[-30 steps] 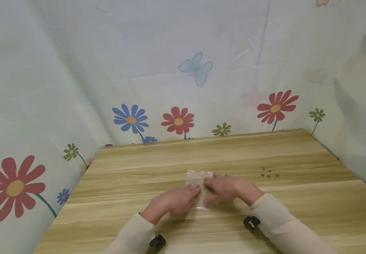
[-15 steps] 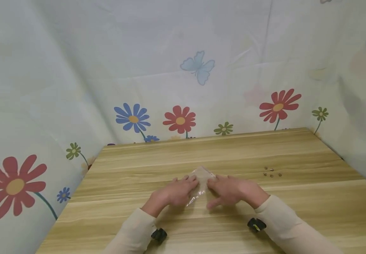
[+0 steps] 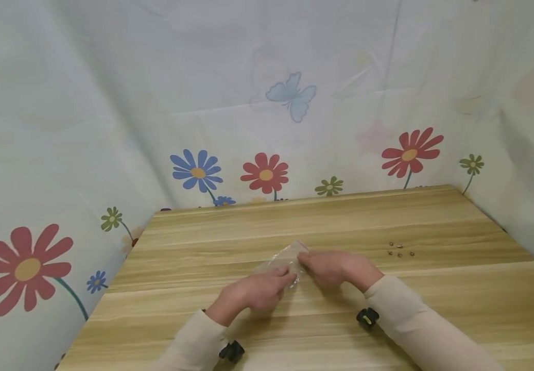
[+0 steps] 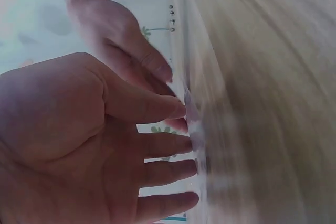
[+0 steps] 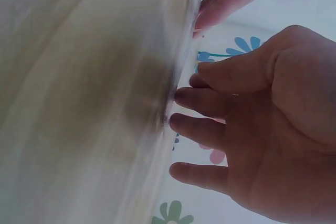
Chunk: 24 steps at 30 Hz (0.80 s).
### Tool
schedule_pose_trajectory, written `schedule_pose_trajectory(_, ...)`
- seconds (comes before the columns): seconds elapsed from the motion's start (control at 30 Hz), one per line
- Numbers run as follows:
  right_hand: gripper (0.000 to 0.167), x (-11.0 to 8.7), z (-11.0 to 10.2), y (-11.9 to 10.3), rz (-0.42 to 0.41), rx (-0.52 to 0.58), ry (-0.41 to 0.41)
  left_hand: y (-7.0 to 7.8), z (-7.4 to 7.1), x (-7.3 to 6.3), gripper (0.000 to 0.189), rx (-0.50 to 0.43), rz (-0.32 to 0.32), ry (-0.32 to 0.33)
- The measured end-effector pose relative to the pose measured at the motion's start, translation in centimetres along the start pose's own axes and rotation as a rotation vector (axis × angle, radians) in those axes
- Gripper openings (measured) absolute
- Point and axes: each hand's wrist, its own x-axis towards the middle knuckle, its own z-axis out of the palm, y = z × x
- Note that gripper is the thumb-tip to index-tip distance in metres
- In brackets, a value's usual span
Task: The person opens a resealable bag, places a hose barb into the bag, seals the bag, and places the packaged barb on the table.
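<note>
A small clear plastic bag [image 3: 281,259] lies slantwise on the wooden table between the two hands. The left hand [image 3: 263,290] pinches its near corner between thumb and forefinger; in the left wrist view that thumb [image 4: 170,108] meets the film while the other fingers stretch out along the table. At the bag's right edge, the right hand [image 3: 329,265] has thumb and forefinger together on the film. Its remaining fingers [image 5: 197,127] reach down to the tabletop in the right wrist view. Part of the bag is hidden under the hands.
Several tiny metal pieces [image 3: 399,247] lie in a loose group on the wooden table [image 3: 229,237], to the right of the hands. A flower-printed cloth [image 3: 341,129] hangs behind the table and at its sides. Dark wrist devices [image 3: 232,352] sit below both forearms.
The bag has turned from upright to slanted, its lower end swinging left and upward. Both hands lay spread over it before; now thumbs and forefingers have closed on its edges.
</note>
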Motion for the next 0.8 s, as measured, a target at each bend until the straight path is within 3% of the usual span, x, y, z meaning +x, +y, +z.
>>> schedule_pose_trajectory(0.1,0.014,-0.1,0.2,0.0,0.007,0.037,-0.019,-0.1,0.1,0.1,0.048,-0.011,-0.025,-0.004)
schedule_pose_trajectory(0.33,0.05,-1.6,0.2,-0.4,0.073,-0.039,-0.104,-0.5,-0.1,0.2,0.044,-0.002,-0.057,0.013)
schedule_pose_trajectory(0.57,0.05,-2.9,-0.1,-1.2,0.101,-0.04,-0.144,-0.7,0.0,0.6,0.041,0.013,-0.072,0.033)
schedule_pose_trajectory(0.8,0.053,-4.0,-0.2,-1.4,0.099,-0.047,-0.14,-0.9,0.0,0.9,0.035,0.054,-0.124,0.1)
